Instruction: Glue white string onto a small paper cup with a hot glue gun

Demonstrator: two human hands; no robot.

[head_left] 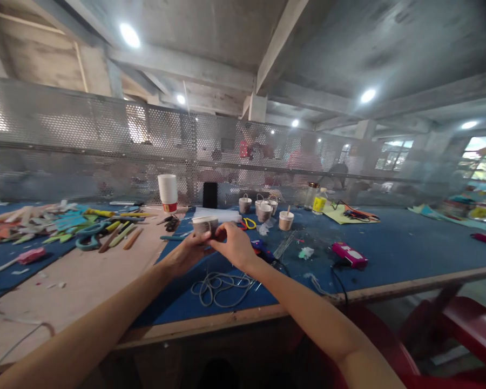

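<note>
My left hand [190, 251] is closed around the lower part of a small paper cup [204, 222] with a grey wrapped side and a pale rim, held above the table. Against the cup's right side, the fingers of my right hand [234, 243] are pinched together; what lies between them is hidden. Below both hands a loose tangle of grey cord [216, 289] rests on the blue mat [170, 300]. A blue glue gun [263, 249] lies just beyond my right wrist, partly covered. Similar grey cups with loop handles [264, 212] stand farther back.
A stack of white paper cups [168, 190] stands back left, near a dark phone [210, 194]. Blue-handled scissors [88, 237] and coloured strips lie left. A cup with a stick [285, 220], a yellow-labelled bottle [319, 201] and a magenta device [349, 255] are right. Perforated metal panels [166, 135] border the back.
</note>
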